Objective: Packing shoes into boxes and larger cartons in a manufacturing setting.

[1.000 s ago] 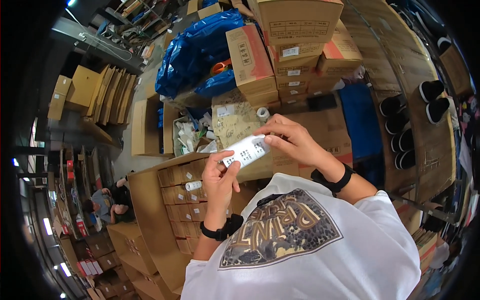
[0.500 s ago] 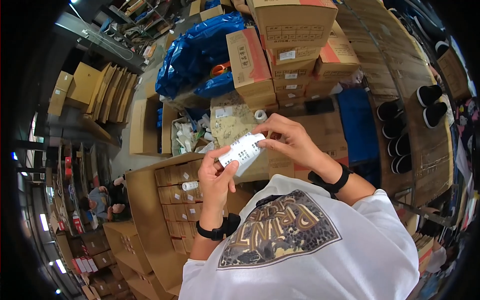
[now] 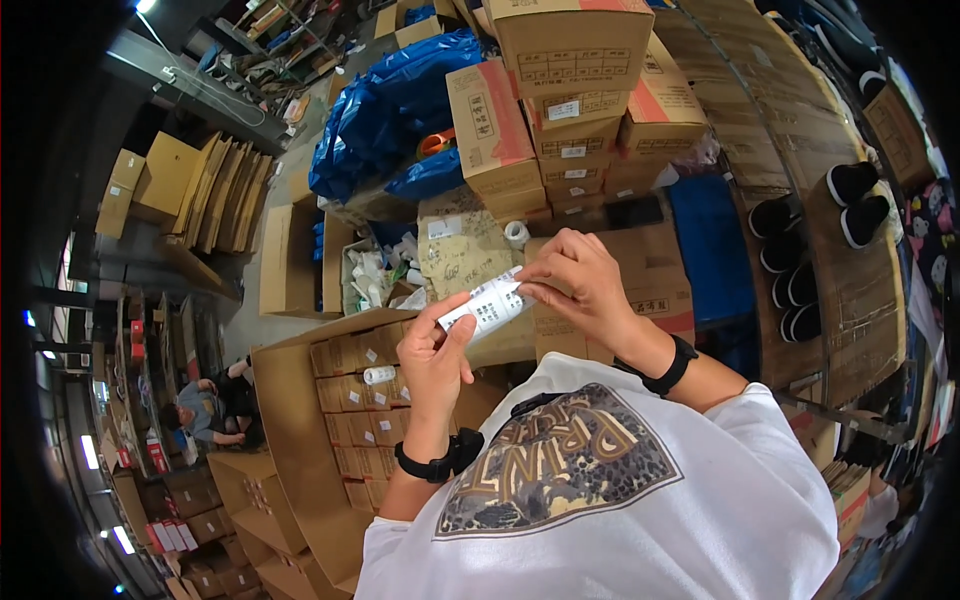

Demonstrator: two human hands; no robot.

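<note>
Between my two hands is a roll of white printed labels, held up in front of my chest. My left hand wraps its thumb and fingers round the roll's left end. At the other end, my right hand pinches the loose edge of the strip between thumb and fingertips. A second label roll lies on small cartons packed inside a large open box, close to my left hand. Beyond my right hand stands another white roll on a paper-covered surface.
Stacked cartons rise ahead, beside blue plastic sheeting. A box of crumpled scraps sits to the left. Black shoes rest on a wooden rack at the right. Another person is at far left.
The label roll has turned slightly, showing a different part of its print. My right hand has shifted a little, drawing the strip's edge up. The far person's arm has moved.
</note>
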